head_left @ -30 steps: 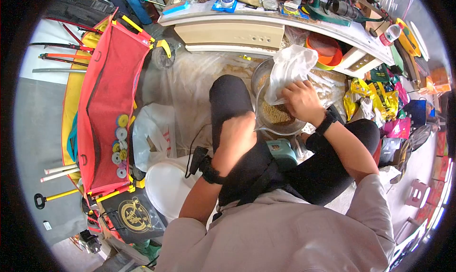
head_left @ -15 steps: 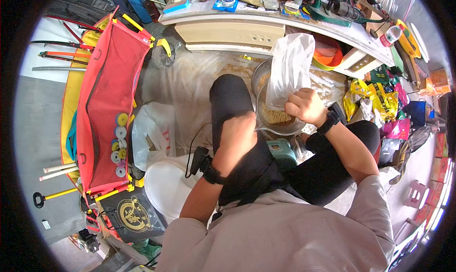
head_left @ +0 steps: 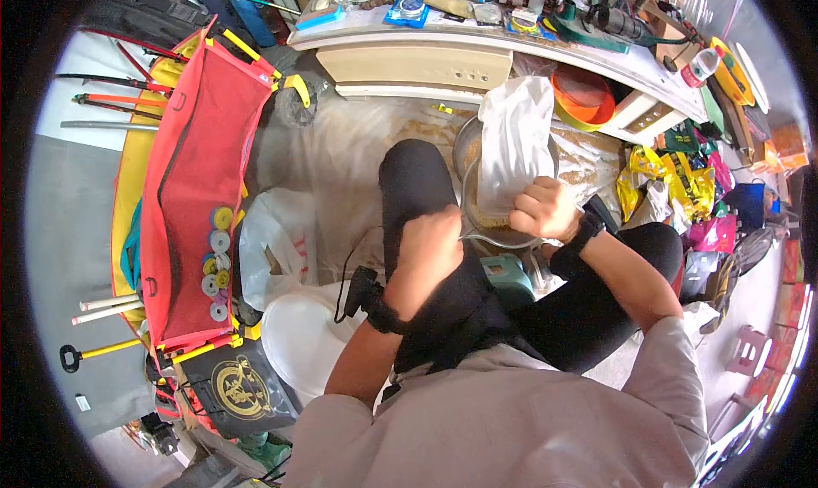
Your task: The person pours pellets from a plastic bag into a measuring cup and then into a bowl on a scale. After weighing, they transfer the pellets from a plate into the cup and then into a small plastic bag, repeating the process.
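Observation:
A white plastic bag (head_left: 516, 134) hangs over a round see-through bowl (head_left: 503, 239), its lower edge inside the rim. My right hand (head_left: 545, 209) is closed on the bag's lower right side. Beside the bowl's left rim, my left hand (head_left: 430, 248) is closed in a fist and appears to grip the bowl's edge or handle; the fingers' undersides are hidden. Tan grains (head_left: 494, 219) show in the bowl, partly covered by the bag. Behind it is a larger metal basin (head_left: 464, 143), mostly hidden.
A cluttered bench (head_left: 477, 33) stands ahead, with orange and green round tubs (head_left: 588, 105) beneath. To the left are a red mesh-topped bag (head_left: 200, 173) with tape-like rolls and a white bucket (head_left: 294, 339). A teal box (head_left: 509, 275) lies between my legs; colourful packets (head_left: 673, 181) sit right.
The bag has sunk lower and tipped a little leftward, covering more of the grains. My right hand has come down slightly with it; my left hand stays almost in place.

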The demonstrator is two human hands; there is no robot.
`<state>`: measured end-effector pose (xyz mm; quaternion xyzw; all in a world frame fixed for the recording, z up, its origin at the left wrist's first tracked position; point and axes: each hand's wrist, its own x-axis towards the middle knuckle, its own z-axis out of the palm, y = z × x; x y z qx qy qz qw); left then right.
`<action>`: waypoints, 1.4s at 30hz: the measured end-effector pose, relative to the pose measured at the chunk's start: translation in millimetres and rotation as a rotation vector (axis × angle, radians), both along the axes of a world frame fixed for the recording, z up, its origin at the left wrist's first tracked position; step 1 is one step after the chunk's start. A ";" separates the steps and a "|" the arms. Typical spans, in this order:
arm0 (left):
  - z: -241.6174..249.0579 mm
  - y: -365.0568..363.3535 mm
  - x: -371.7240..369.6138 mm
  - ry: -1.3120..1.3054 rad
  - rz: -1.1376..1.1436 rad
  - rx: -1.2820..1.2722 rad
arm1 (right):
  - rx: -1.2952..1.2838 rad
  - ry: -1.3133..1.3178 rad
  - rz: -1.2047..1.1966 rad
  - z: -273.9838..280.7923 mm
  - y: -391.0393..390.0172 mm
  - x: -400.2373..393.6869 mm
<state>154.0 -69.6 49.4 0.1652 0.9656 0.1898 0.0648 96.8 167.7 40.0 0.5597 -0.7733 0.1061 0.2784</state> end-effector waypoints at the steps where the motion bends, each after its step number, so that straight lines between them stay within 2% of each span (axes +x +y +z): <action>1: 0.8 -2.1 0.0 0.000 0.011 -0.002 | -0.069 -0.019 0.018 5.7 1.6 -2.5; 6: 2.1 0.5 -0.8 -0.030 0.009 0.000 | -0.025 0.015 -0.046 -2.2 9.8 -5.1; 8: 0.9 -1.3 -2.1 -0.010 0.014 -0.010 | -0.068 0.006 -0.023 3.9 4.9 -6.3; 12: 1.9 -0.7 -1.3 -0.017 -0.022 -0.014 | 0.012 0.003 0.016 0.2 2.9 -2.8; 16: 3.4 -2.4 3.3 -0.007 -0.026 0.013 | -0.046 0.034 -0.006 -2.9 7.0 -10.2; 18: 2.5 -1.3 -0.2 0.006 -0.032 0.017 | 0.039 -0.014 -0.028 -6.8 14.3 -9.0; 21: 2.3 -2.6 1.0 0.022 -0.032 0.022 | -0.191 -0.205 -0.241 -9.3 19.9 -18.4; 24: 4.0 -1.8 1.0 0.004 -0.036 0.004 | -0.365 -0.583 -0.579 -5.3 21.9 -20.8; 25: 4.0 -1.1 -0.3 0.005 -0.044 0.005 | -0.367 -0.579 -0.587 -5.3 22.5 -21.8; 27: 2.9 -1.1 -0.6 -0.009 -0.032 -0.028 | -0.534 -0.818 -0.686 -8.1 23.8 -26.6; 31: 1.9 -2.6 -0.8 -0.020 -0.038 -0.031 | -0.632 -0.974 -0.701 -22.0 33.3 -40.9; 36: 7.3 -3.9 -1.4 -0.052 -0.055 -0.028 | -0.663 -0.996 -0.697 -29.7 48.1 -50.0; 39: 12.3 -4.6 -0.5 -0.067 -0.052 -0.068 | -0.699 -0.905 -0.661 -27.0 51.5 -56.6; 41: 14.6 -5.4 0.7 -0.078 -0.044 -0.079 | -0.796 -1.215 -0.724 -14.0 55.5 -57.8; 42: 15.9 -6.2 1.9 -0.092 -0.031 -0.086 | -0.800 -1.212 -0.723 -14.3 58.7 -60.5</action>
